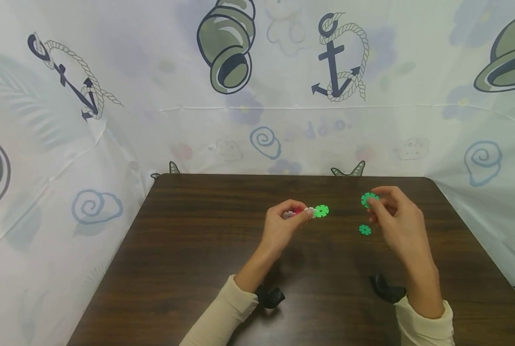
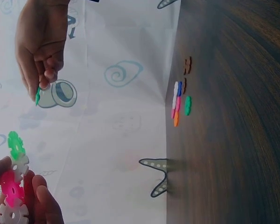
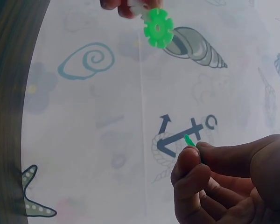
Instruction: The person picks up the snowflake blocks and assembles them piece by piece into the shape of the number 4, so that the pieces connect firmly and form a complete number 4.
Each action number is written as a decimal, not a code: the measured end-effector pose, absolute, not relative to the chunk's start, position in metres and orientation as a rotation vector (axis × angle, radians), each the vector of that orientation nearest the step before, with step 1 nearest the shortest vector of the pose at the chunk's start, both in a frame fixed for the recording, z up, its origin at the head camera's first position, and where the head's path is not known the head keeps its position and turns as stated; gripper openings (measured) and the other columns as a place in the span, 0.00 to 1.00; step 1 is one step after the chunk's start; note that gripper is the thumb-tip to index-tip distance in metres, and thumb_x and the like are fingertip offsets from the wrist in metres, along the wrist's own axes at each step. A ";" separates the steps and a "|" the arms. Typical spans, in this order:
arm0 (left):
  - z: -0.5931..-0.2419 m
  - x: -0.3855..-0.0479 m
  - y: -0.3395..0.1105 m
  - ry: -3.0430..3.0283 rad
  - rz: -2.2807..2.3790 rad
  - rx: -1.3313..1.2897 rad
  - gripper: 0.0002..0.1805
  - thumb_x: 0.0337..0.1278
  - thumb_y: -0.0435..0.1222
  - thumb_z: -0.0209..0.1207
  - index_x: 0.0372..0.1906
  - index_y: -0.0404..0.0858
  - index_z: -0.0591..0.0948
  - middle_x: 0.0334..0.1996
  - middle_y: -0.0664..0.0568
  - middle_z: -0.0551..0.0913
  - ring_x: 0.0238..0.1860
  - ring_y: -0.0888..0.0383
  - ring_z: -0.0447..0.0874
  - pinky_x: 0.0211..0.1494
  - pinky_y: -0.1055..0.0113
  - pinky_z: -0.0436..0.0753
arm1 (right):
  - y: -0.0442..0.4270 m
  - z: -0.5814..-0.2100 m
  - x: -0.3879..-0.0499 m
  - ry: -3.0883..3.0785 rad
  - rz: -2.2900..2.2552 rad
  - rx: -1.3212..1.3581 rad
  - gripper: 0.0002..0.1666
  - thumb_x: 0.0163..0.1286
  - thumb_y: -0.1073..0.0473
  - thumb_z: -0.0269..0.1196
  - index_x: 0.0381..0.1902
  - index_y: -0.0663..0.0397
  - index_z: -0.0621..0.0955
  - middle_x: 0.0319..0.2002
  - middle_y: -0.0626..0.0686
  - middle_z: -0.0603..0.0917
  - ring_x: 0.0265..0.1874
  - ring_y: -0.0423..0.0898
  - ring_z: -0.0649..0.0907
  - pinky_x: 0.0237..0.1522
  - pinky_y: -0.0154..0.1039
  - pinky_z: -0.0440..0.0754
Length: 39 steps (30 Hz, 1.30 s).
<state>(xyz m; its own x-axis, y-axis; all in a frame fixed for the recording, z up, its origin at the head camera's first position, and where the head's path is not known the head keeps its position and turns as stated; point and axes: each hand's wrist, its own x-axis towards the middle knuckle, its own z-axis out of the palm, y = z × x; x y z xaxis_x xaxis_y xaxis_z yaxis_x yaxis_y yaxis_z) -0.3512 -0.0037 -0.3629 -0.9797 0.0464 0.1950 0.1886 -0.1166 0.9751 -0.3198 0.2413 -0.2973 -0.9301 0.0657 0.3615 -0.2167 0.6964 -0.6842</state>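
Note:
My left hand (image 1: 282, 222) pinches a chain of interlocking notched discs (image 2: 14, 190). White, pink, white and bright green discs follow one another along it, the bright green disc (image 1: 322, 211) at the end facing the right hand. Farther right, my right hand (image 1: 397, 218) holds one darker green notched disc (image 1: 368, 200) between thumb and fingertips; the right wrist view shows it nearly edge-on. The chain and this disc are apart, both raised off the table. Below the right hand's fingers a loose green disc (image 1: 365, 229) lies on the tabletop.
The dark wooden table (image 1: 188, 250) meets a patterned white cloth (image 1: 153, 144) at its back edge. In the left wrist view several loose discs (image 2: 175, 100) in white, blue, pink and orange lie near that edge, with brown discs (image 2: 187, 65) beside them. Black straps (image 1: 271, 297) hang at both wrists.

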 end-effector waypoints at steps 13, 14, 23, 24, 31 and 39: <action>-0.362 -0.350 -0.003 -2.006 -2.293 -0.295 0.09 0.58 0.36 0.72 0.38 0.33 0.87 0.33 0.57 0.83 0.28 0.64 0.82 0.36 0.72 0.85 | 0.230 -0.299 -0.318 -2.565 1.062 0.323 0.16 0.80 0.56 0.58 0.62 0.51 0.75 0.34 0.53 0.86 0.28 0.35 0.83 0.25 0.32 0.80; -0.362 -0.350 -0.003 -2.007 -2.288 -0.295 0.09 0.58 0.36 0.72 0.38 0.33 0.87 0.32 0.57 0.83 0.28 0.64 0.81 0.36 0.72 0.85 | 0.229 -0.299 -0.319 -2.560 1.061 0.334 0.16 0.80 0.57 0.58 0.62 0.52 0.75 0.34 0.53 0.86 0.27 0.34 0.83 0.25 0.31 0.80; -0.363 -0.351 -0.003 -2.014 -2.273 -0.309 0.09 0.58 0.36 0.72 0.37 0.34 0.87 0.30 0.57 0.82 0.28 0.57 0.79 0.34 0.72 0.83 | 0.219 -0.303 -0.320 -2.512 1.100 0.470 0.17 0.76 0.66 0.61 0.60 0.57 0.76 0.33 0.53 0.86 0.26 0.33 0.81 0.27 0.29 0.82; -0.363 -0.351 -0.003 -2.014 -2.272 -0.312 0.09 0.59 0.36 0.72 0.37 0.34 0.87 0.30 0.57 0.82 0.28 0.57 0.79 0.33 0.72 0.83 | 0.218 -0.304 -0.320 -2.512 1.096 0.476 0.17 0.76 0.66 0.61 0.60 0.57 0.76 0.33 0.53 0.86 0.27 0.33 0.81 0.28 0.29 0.82; -0.363 -0.352 -0.003 -2.023 -2.262 -0.314 0.09 0.59 0.37 0.71 0.38 0.34 0.87 0.30 0.57 0.82 0.29 0.56 0.80 0.34 0.72 0.83 | 0.213 -0.305 -0.320 -2.546 1.077 0.483 0.18 0.76 0.66 0.61 0.61 0.54 0.76 0.33 0.51 0.85 0.28 0.37 0.81 0.31 0.29 0.81; -0.361 -0.351 -0.003 -2.021 -2.263 -0.299 0.09 0.58 0.37 0.72 0.37 0.34 0.87 0.30 0.58 0.83 0.29 0.57 0.80 0.35 0.71 0.84 | 0.210 -0.308 -0.323 -2.544 1.022 0.531 0.17 0.75 0.65 0.62 0.59 0.52 0.78 0.30 0.49 0.85 0.26 0.38 0.81 0.29 0.31 0.81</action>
